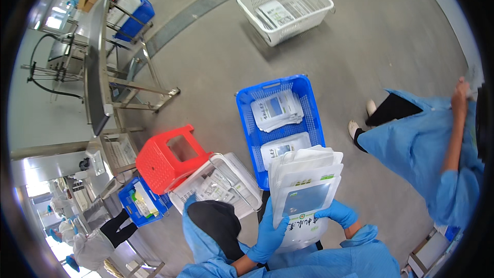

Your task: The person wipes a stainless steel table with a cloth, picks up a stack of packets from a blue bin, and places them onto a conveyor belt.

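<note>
A thick stack of white plastic pouches [305, 197], printed and with a see-through window, is held between my two blue-gloved hands. My left hand [270, 231] grips its left side with the thumb on the front. On the right side, my right hand [339, 214] holds the edge. Just beyond the stack is a blue plastic basket [242, 123] on the floor. It holds a fanned pile of pouches [276, 110] at its far end and a second pile [283, 148] nearer to me, partly hidden by the held stack.
Left of the blue basket are a white basket [251, 204] of pouches and a red plastic stool [166, 162]. Another white basket [283, 33] with pouches lies ahead. A co-worker in a blue gown [409, 143] is at right. A conveyor [96, 58] stands at left.
</note>
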The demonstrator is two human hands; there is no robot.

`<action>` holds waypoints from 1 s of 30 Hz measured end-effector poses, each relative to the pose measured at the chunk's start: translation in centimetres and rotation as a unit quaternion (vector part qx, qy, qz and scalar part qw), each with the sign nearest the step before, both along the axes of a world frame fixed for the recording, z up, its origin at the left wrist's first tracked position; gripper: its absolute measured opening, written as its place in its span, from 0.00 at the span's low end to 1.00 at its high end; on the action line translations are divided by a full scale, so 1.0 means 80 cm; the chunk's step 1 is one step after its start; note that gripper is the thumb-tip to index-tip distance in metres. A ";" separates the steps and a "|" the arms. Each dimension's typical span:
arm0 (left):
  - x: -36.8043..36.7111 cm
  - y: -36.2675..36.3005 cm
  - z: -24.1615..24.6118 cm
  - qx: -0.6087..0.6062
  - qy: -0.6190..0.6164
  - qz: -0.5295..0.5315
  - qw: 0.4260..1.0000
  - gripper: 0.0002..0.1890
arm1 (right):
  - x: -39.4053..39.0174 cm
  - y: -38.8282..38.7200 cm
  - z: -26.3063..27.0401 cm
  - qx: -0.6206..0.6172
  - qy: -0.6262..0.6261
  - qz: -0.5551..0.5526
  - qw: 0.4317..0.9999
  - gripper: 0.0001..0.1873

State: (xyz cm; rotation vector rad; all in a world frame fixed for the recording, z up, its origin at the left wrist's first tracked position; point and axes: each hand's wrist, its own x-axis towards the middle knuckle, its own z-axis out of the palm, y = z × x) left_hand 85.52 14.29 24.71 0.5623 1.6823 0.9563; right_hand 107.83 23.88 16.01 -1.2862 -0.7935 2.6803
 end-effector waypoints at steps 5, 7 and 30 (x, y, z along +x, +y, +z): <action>0.006 -0.009 0.039 0.035 0.020 0.047 0.998 0.38 | -0.014 0.015 0.027 0.045 0.033 0.025 0.998 0.44; 0.002 -0.006 0.052 0.076 0.042 0.048 0.995 0.39 | -0.021 0.029 0.050 0.075 0.042 0.031 0.996 0.43; -0.178 0.085 0.073 0.204 0.013 0.027 0.978 0.40 | -0.195 0.104 0.150 0.155 0.092 -0.133 0.975 0.42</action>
